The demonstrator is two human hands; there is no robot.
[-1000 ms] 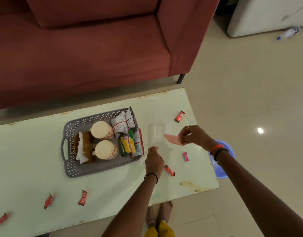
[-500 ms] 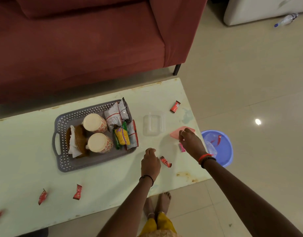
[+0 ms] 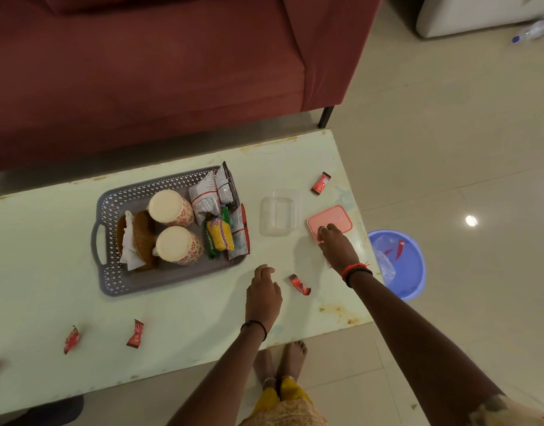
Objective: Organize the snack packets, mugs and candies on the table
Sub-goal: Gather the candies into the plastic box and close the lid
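Nothing here reads clearly. The yellow-and-green snack packet (image 3: 220, 238) in the tray (image 3: 111, 204), off to the left of the left hand (image 3: 263, 292), carries lettering along its green edge, too small to make out. The silver packets (image 3: 210, 199) beside it show fine print and red lines, equally illegible. The red candy wrappers (image 3: 321, 183) bear tiny blurred marks.

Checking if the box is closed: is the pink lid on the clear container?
No, the pink lid lies flat on the table beside the clear container.
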